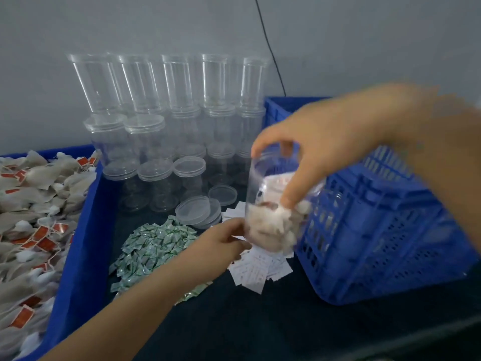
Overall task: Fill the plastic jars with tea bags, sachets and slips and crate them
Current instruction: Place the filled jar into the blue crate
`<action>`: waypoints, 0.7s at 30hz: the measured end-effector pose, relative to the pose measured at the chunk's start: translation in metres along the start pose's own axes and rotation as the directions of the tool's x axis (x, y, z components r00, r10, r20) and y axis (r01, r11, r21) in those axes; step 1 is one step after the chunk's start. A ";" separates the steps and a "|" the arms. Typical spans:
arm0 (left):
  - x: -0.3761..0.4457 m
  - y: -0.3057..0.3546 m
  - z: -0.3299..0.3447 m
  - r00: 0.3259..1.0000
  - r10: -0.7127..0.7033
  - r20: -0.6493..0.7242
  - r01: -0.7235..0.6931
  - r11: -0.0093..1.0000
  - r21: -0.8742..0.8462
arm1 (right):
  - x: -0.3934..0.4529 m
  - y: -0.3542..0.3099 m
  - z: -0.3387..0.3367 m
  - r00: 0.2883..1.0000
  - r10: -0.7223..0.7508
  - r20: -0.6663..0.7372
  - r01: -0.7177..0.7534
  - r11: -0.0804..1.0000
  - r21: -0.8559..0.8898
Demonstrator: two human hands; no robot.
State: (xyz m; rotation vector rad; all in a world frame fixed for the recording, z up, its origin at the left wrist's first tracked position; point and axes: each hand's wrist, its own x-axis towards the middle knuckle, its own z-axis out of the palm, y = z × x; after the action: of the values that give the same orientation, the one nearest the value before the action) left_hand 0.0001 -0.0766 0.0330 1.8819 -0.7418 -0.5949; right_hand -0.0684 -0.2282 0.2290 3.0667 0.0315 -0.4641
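Between the curled fingers of the right hand [325, 142] hangs the tea-bag-filled jar [276, 204], tilted, gripped from above. Just left of it, the left hand [223, 241] pinches white slips [257, 269], beside the blue crate [377, 230].

A clear plastic jar [273, 201], tilted and part-filled with tea bags [270, 225], hangs beside the blue crate [377, 230].

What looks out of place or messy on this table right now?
A few gold sachets lie apart from the green sachet pile, near the table's front. Loose lids lie beside the jar stack. Nothing looks spilled or broken.
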 end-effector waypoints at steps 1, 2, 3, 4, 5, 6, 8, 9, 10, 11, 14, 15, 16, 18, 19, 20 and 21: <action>0.006 0.003 0.002 1.000 -0.010 -0.007 0.010 1.000 -0.008 | -0.006 0.010 -0.014 0.997 0.035 -0.065 -0.032 0.998 0.055; 0.012 0.005 0.004 1.000 -0.023 -0.006 0.023 1.000 -0.022 | -0.012 0.020 -0.028 0.988 0.075 -0.137 -0.057 0.990 0.132; 0.017 0.006 0.006 0.999 -0.037 -0.002 0.037 0.999 -0.034 | -0.016 0.030 -0.040 0.968 0.115 -0.223 -0.066 0.974 0.217; 0.021 0.007 0.007 0.999 -0.051 0.006 0.051 0.998 -0.038 | -0.018 0.043 -0.050 0.934 0.159 -0.319 -0.060 0.952 0.301; 0.025 0.006 0.007 0.998 -0.060 0.015 0.060 0.998 -0.035 | -0.017 0.060 -0.060 0.890 0.207 -0.406 -0.041 0.924 0.381; 0.029 0.005 0.007 0.998 -0.067 0.021 0.068 0.997 -0.025 | -0.012 0.077 -0.069 0.843 0.261 -0.470 -0.024 0.892 0.452; 0.036 0.005 0.006 0.997 -0.076 0.026 0.076 0.997 -0.002 | 0.005 0.112 -0.084 0.756 0.378 -0.534 -0.048 0.846 0.531; 0.040 0.004 0.004 0.997 -0.076 0.028 0.076 0.997 0.004 | 0.016 0.129 -0.089 0.727 0.422 -0.542 -0.083 0.837 0.541; 0.045 0.004 0.002 0.997 -0.076 0.028 0.076 0.997 0.007 | 0.029 0.143 -0.093 0.714 0.461 -0.528 -0.134 0.829 0.543; 0.049 0.003 0.000 0.997 -0.079 0.026 0.078 0.997 0.008 | 0.043 0.155 -0.095 0.712 0.497 -0.496 -0.191 0.817 0.544; 0.064 0.003 -0.008 0.997 -0.076 0.014 0.076 0.997 0.034 | 0.093 0.179 -0.083 0.745 0.543 -0.387 -0.315 0.798 0.514; 0.070 0.003 -0.010 0.997 -0.072 0.009 0.071 0.996 0.049 | 0.111 0.184 -0.074 0.756 0.549 -0.357 -0.347 0.798 0.494; 0.075 0.003 -0.012 0.998 -0.066 0.003 0.065 0.996 0.059 | 0.128 0.188 -0.064 0.764 0.545 -0.346 -0.370 0.809 0.457; 0.086 0.003 -0.017 0.999 -0.053 0.002 0.052 0.996 0.074 | 0.162 0.194 -0.044 0.783 0.523 -0.337 -0.404 0.839 0.365; 0.091 0.003 -0.020 0.999 -0.046 0.004 0.045 0.995 0.084 | 0.177 0.197 -0.034 0.792 0.510 -0.337 -0.406 0.851 0.334; 0.096 0.003 -0.023 0.999 -0.042 0.005 0.041 0.994 0.097 | 0.193 0.201 -0.025 0.799 0.506 -0.324 -0.407 0.852 0.329; 0.101 0.003 -0.026 0.999 -0.039 0.004 0.038 0.993 0.114 | 0.207 0.204 -0.017 0.802 0.509 -0.313 -0.404 0.848 0.344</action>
State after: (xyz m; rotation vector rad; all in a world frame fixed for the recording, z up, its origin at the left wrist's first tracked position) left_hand 0.0867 -0.1340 0.0379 2.0040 -0.7583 -0.5935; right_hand 0.1391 -0.4280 0.1913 3.1863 -0.8139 0.2008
